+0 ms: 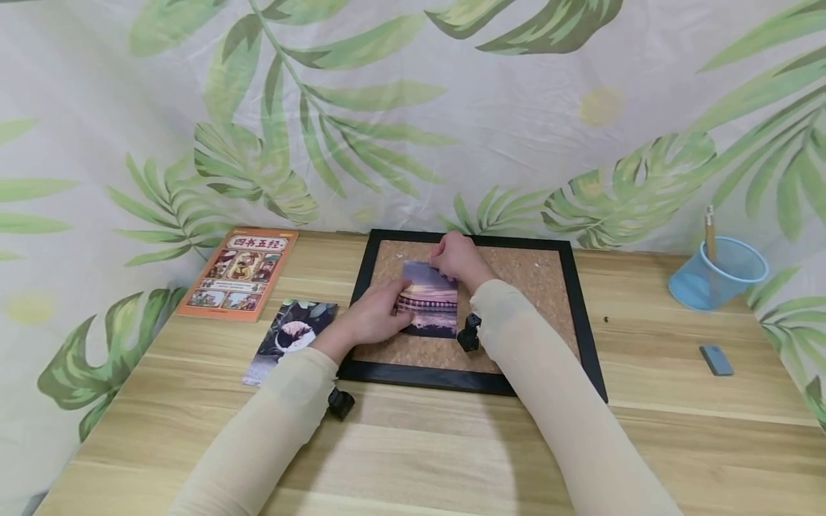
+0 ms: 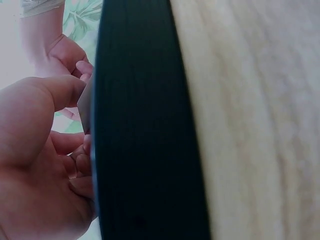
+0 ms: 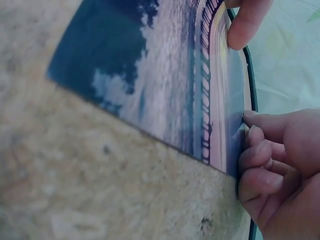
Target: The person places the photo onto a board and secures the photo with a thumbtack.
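Observation:
A photo print (image 1: 427,321) of a bridge under a purple sky lies over the corkboard (image 1: 516,287). My left hand (image 1: 381,312) grips its left side, thumb near the lower part and fingers higher up. In the left wrist view a pale edge of the print shows between the left thumb (image 2: 67,92) and fingers. My right hand (image 1: 461,259) pinches at the top right corner, its fingers curled along the print's top edge. A small dark spot shows at a right fingertip (image 3: 255,120) there; I cannot tell what it is.
To the left lie a second photo (image 1: 293,337) with dark leaves and an orange book (image 1: 239,276). On the right stand a blue mesh cup (image 1: 716,276) with pencils, a grey-blue eraser (image 1: 716,360) and a tiny brass-coloured piece (image 1: 606,319). A black frame (image 1: 426,375) edges the board.

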Tool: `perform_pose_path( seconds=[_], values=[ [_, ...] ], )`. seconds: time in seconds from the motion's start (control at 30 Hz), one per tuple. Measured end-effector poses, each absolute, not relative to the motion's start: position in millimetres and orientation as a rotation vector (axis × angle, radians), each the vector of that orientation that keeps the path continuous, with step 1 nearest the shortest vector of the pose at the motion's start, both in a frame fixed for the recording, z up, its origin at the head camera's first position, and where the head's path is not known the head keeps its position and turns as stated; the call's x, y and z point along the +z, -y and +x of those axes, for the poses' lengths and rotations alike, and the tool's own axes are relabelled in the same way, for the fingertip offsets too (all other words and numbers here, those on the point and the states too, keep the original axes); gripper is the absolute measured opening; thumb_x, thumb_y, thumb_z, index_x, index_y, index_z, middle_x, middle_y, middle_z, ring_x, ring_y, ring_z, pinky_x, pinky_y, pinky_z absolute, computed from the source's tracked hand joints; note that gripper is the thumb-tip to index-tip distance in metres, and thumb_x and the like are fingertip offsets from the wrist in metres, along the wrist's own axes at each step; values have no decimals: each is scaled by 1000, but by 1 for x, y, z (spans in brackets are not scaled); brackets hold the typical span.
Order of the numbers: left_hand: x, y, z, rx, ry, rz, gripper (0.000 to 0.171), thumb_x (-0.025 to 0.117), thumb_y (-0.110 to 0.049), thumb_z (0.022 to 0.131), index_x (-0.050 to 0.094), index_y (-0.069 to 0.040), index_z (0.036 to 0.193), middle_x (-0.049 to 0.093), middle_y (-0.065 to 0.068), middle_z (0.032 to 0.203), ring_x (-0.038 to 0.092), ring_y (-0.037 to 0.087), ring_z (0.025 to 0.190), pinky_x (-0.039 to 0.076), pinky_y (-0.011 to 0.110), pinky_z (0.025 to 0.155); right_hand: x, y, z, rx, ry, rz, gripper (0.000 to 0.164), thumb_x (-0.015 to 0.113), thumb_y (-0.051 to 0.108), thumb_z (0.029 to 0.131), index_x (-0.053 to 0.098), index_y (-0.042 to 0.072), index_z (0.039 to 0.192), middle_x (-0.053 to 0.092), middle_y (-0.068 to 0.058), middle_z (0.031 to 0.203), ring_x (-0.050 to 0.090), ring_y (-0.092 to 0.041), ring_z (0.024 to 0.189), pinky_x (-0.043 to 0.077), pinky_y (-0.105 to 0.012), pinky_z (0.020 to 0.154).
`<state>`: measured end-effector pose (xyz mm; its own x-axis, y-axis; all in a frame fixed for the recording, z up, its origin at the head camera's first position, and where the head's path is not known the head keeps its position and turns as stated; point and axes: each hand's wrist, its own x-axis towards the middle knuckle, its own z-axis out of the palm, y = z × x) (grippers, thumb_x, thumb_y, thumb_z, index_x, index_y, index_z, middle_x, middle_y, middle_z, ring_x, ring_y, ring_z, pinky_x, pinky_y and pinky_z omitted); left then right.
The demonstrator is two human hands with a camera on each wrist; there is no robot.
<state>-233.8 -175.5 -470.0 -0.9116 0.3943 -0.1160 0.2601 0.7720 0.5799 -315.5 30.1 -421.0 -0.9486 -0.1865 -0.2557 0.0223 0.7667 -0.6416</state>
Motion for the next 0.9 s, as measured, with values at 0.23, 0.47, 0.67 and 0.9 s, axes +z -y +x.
perform_pose_path(
  seconds=[0.23, 0.47, 0.67, 0.9],
  values=[
    [-473, 175, -236, 800, -2750, 519, 74, 67, -38, 102, 43, -8, 165, 46, 17, 168, 39, 39, 159, 34, 56, 129, -419, -38, -311, -969, -2631, -156, 19, 64, 23, 109, 70, 6, 115, 70, -6, 81, 57, -13, 53, 44, -26, 48],
    [-482, 177, -243, 643, -2833, 554, 75, 66, -44, 103, 42, -8, 165, 51, 17, 164, 50, 37, 152, 43, 55, 123, -410, -61, -292, -1040, -2616, -280, 24, 63, 25, 110, 71, 4, 117, 69, -5, 79, 55, -12, 52, 44, -27, 49],
    [-452, 169, -229, 640, -2849, 531, 67, 60, -37, 108, 45, 0, 161, 66, 20, 136, 66, 33, 119, 55, 52, 101, -407, -91, -272, -1046, -2634, -415, 21, 61, 22, 109, 72, 4, 107, 62, -3, 72, 54, -14, 58, 44, -28, 55],
    [-416, 166, -204, 774, -2833, 444, 57, 60, -20, 108, 48, 5, 157, 72, 12, 108, 64, 19, 81, 54, 41, 79, -397, -125, -249, -1003, -2697, -461, 23, 61, 23, 110, 73, 4, 112, 69, -9, 87, 59, -19, 72, 48, -33, 66]
  ],
)
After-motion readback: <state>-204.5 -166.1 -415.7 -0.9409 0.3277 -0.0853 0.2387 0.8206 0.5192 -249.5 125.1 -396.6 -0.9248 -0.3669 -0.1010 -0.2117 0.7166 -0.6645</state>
